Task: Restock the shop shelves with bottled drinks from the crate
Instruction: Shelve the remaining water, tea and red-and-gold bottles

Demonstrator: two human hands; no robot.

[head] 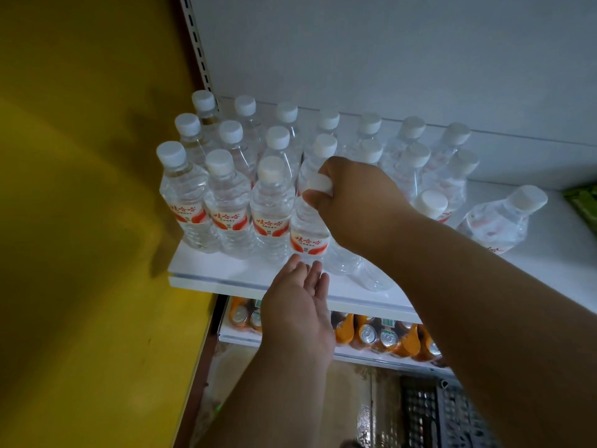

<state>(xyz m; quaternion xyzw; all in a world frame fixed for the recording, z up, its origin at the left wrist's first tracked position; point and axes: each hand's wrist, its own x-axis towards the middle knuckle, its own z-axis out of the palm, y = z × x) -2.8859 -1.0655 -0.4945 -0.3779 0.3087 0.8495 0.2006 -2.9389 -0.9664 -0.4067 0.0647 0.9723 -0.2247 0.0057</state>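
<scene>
Nearest to me, my left hand reaches up from below with its fingers straight and together, the fingertips at the base of a water bottle on the front edge of the white shelf; I cannot tell whether they touch it. Just beyond, my right hand comes in from the right and pinches that same bottle by its white cap, fingers curled round the neck. It stands upright in the front row, next to three others with red and white labels. Behind them more rows of clear bottles with white caps fill the shelf back to the grey rear panel. Further right one bottle leans at a tilt, apart from the rows. Below the shelf I see a lower shelf of orange cans, and low on the right the dark grid of a crate on the floor. To the left a yellow wall runs alongside the shelving upright.
</scene>
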